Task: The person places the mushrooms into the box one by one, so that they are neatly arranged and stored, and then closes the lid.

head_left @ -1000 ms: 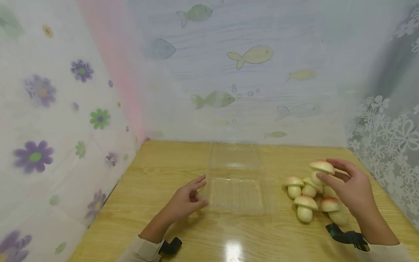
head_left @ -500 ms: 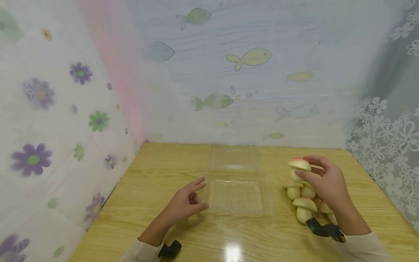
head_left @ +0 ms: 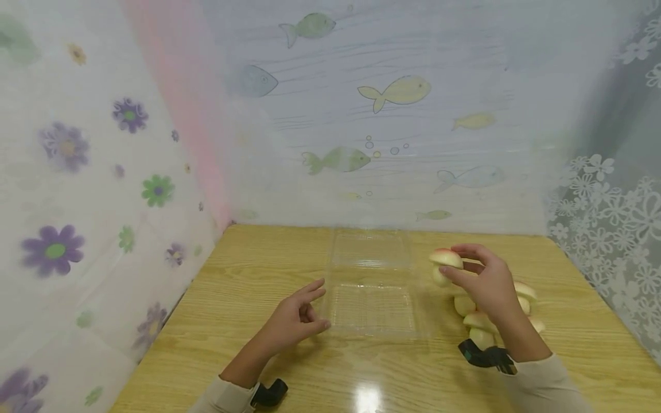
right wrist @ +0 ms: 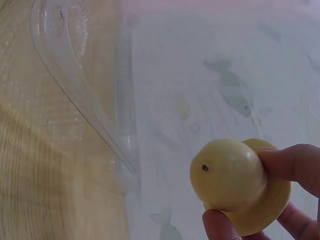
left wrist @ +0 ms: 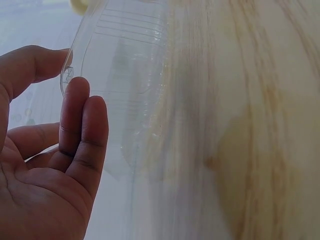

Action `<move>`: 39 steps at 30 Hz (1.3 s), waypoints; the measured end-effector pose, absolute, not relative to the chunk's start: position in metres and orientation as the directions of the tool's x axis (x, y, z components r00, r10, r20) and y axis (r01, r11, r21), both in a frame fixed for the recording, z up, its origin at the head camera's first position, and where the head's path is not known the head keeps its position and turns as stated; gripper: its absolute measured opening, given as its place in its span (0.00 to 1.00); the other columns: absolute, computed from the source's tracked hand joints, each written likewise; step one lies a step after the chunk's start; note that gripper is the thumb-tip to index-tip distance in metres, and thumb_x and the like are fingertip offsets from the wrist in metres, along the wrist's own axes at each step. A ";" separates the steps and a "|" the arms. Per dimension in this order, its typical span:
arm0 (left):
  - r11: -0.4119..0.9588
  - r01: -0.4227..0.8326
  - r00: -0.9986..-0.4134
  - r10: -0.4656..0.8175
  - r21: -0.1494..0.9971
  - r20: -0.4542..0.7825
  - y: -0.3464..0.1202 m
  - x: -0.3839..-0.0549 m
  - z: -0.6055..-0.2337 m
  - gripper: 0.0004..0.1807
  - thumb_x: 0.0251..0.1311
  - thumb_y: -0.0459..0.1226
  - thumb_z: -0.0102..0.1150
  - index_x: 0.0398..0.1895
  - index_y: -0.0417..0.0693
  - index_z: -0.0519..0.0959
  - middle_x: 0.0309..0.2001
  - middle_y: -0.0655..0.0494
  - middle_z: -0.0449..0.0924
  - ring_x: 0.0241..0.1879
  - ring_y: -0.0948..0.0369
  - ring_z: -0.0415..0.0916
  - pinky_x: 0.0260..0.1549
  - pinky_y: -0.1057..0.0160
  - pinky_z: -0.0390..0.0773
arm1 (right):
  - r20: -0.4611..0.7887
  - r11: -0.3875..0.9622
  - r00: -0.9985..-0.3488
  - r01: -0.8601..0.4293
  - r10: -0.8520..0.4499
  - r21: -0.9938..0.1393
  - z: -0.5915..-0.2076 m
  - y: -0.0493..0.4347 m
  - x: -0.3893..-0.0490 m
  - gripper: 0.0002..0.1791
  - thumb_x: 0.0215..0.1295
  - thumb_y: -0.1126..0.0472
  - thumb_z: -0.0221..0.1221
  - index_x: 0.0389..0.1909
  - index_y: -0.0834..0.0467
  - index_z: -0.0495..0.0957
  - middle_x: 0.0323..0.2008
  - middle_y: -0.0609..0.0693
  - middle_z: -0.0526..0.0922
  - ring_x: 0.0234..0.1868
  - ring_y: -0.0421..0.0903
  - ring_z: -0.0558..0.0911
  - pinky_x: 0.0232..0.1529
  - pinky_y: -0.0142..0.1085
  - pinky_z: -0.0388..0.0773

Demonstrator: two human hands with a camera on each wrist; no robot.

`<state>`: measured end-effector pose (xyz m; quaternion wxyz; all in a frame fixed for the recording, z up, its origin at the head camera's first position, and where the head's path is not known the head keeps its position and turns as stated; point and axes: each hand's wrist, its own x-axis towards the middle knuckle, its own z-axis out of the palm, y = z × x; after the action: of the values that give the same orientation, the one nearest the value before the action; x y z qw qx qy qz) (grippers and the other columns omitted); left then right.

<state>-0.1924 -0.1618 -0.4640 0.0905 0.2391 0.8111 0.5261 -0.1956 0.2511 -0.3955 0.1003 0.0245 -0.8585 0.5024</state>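
My right hand (head_left: 488, 284) holds a toy mushroom (head_left: 445, 257) by its rounded cap, between thumb and fingers, above the table. In the right wrist view, the pale stem end of that mushroom (right wrist: 227, 172) shows a small dark spot. A clear plastic clamshell box (head_left: 372, 334) lies unfolded at the middle, its lid (head_left: 369, 249) laid back toward the wall. At its left edge is my left hand (head_left: 289, 321), thumb and forefinger spread apart and the other fingers bent. The left wrist view has a fingertip against the box rim (left wrist: 64, 82).
Several more toy mushrooms (head_left: 481, 335) are grouped on the wooden table (head_left: 248, 258) at the right, partly hidden behind my right hand and wrist. A fish-printed sheet (head_left: 330, 115) hangs at the back. Patterned sheets enclose both sides.
My right hand has carried the mushroom leftward from over the group to near the box's right side. My left hand stays at the box's left edge.
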 end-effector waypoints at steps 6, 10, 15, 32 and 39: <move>0.319 0.285 -0.868 0.485 0.904 0.103 -0.161 -0.192 -0.463 0.44 0.64 0.41 0.73 0.79 0.39 0.63 0.83 0.53 0.52 0.35 0.61 0.81 0.40 0.66 0.84 | 0.175 0.517 -0.983 -0.122 0.055 -0.847 -0.398 0.241 -0.202 0.35 0.63 0.40 0.71 0.67 0.51 0.75 0.65 0.54 0.77 0.60 0.57 0.81 0.41 0.33 0.83; 0.312 0.280 -0.869 0.485 0.908 0.101 -0.161 -0.191 -0.463 0.44 0.63 0.41 0.73 0.79 0.38 0.63 0.83 0.53 0.51 0.35 0.61 0.81 0.41 0.66 0.84 | 0.158 0.530 -0.986 -0.109 0.047 -0.841 -0.398 0.233 -0.205 0.36 0.62 0.38 0.71 0.66 0.51 0.75 0.65 0.54 0.78 0.61 0.58 0.82 0.43 0.34 0.81; 0.311 0.282 -0.869 0.484 0.908 0.104 -0.161 -0.191 -0.462 0.44 0.63 0.41 0.74 0.79 0.38 0.63 0.83 0.53 0.52 0.34 0.62 0.81 0.40 0.66 0.84 | 0.149 0.527 -0.988 -0.110 0.032 -0.842 -0.398 0.222 -0.209 0.36 0.62 0.39 0.71 0.65 0.52 0.76 0.64 0.55 0.79 0.61 0.58 0.82 0.44 0.35 0.83; 0.309 0.276 -0.873 0.477 0.910 0.103 -0.161 -0.191 -0.462 0.44 0.63 0.40 0.73 0.79 0.39 0.63 0.83 0.52 0.52 0.34 0.62 0.81 0.39 0.66 0.84 | 0.200 0.569 -0.980 -0.178 -0.025 -0.803 -0.401 0.172 -0.233 0.27 0.61 0.47 0.74 0.59 0.53 0.83 0.57 0.54 0.86 0.55 0.56 0.87 0.45 0.46 0.87; 0.312 0.284 -0.871 0.480 0.907 0.107 -0.162 -0.191 -0.466 0.45 0.63 0.42 0.73 0.79 0.40 0.63 0.83 0.53 0.52 0.34 0.62 0.80 0.38 0.67 0.84 | 0.161 0.552 -0.986 -0.157 -0.041 -0.819 -0.405 0.151 -0.233 0.25 0.61 0.48 0.74 0.57 0.51 0.83 0.56 0.53 0.87 0.53 0.54 0.88 0.45 0.45 0.87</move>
<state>-0.1912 -0.1617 -0.4661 0.0915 0.2372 0.8048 0.5363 -0.2329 0.1507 -0.4054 0.0615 0.0565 -0.8788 0.4698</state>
